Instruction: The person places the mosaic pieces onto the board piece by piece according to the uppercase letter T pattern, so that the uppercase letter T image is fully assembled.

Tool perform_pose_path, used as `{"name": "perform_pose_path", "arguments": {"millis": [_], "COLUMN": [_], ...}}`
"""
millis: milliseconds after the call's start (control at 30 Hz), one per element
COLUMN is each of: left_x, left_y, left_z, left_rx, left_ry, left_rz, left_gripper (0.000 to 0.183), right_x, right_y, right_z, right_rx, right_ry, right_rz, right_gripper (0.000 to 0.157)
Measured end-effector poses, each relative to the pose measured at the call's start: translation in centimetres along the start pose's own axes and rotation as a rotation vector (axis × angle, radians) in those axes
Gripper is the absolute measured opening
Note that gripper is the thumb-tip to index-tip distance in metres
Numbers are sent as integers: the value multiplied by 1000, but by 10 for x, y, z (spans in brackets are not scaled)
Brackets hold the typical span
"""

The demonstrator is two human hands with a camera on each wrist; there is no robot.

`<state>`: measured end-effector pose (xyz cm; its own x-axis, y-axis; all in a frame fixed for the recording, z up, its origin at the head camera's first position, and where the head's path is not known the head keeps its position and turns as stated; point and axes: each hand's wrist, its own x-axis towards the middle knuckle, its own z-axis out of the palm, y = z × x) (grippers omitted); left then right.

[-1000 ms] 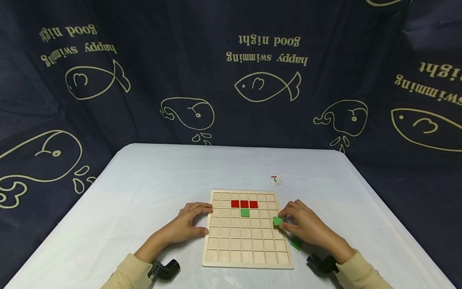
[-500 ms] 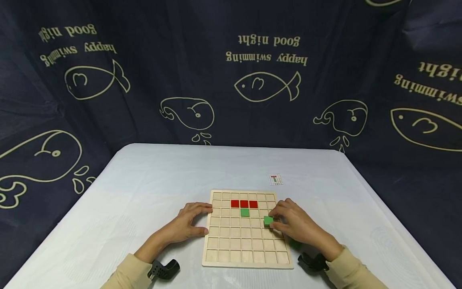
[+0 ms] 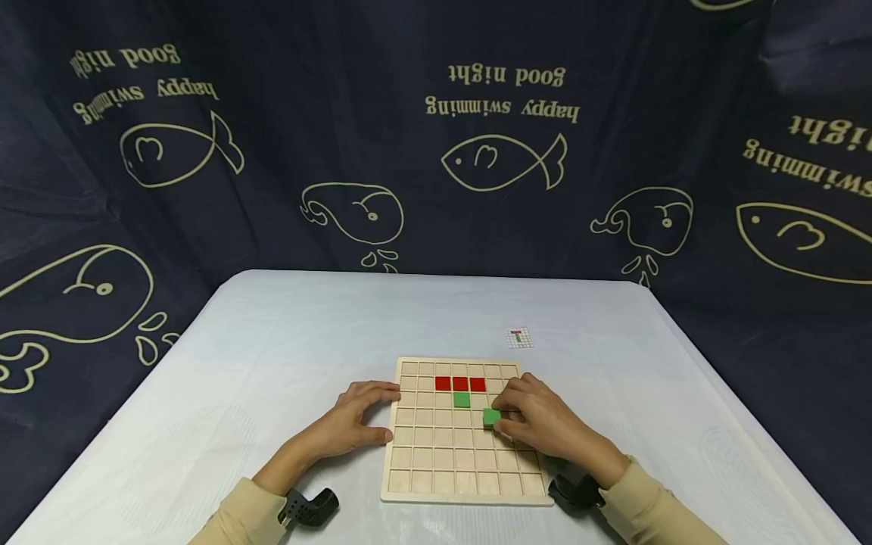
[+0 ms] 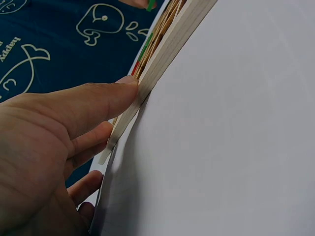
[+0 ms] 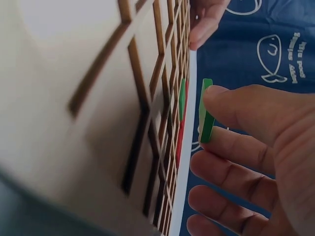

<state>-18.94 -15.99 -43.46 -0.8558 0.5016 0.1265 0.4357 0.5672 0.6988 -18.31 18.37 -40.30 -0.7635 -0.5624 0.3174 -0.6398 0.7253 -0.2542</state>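
Observation:
A wooden grid board (image 3: 443, 459) lies flat on the table. Three red tiles (image 3: 460, 384) sit side by side in one row of its cells, and a green tile (image 3: 462, 400) fills the cell just below the middle one. Between thumb and index finger, my right hand (image 3: 543, 420) pinches another green tile (image 5: 206, 110), held above the board's surface right of centre. My left hand (image 3: 346, 424) rests against the board's left edge; in the left wrist view its thumb (image 4: 106, 101) touches the wooden rim.
Beyond the board's far right corner lies a small printed grid card (image 3: 519, 337) with a red and green pattern. Something green (image 3: 556, 462) shows partly under my right wrist. A dark fish-print cloth (image 3: 436, 136) hangs behind the white table (image 3: 341, 318).
My right hand has carried its green tile leftward, from the board's right edge to over the cells nearer the middle. The left hand stays against the board's left edge.

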Motion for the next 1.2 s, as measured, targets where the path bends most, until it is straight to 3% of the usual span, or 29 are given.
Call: {"name": "perform_pose_path", "arguments": {"millis": [1200], "left_x": [-1], "left_y": [2], "left_z": [0], "left_rx": [-1], "left_ry": [0], "left_rz": [17], "left_gripper": [57], "right_x": [27], "right_y": [-19], "right_z": [18], "right_rx": [-26], "right_ry": [-84], "right_rz": [-14], "right_gripper": [20]}}
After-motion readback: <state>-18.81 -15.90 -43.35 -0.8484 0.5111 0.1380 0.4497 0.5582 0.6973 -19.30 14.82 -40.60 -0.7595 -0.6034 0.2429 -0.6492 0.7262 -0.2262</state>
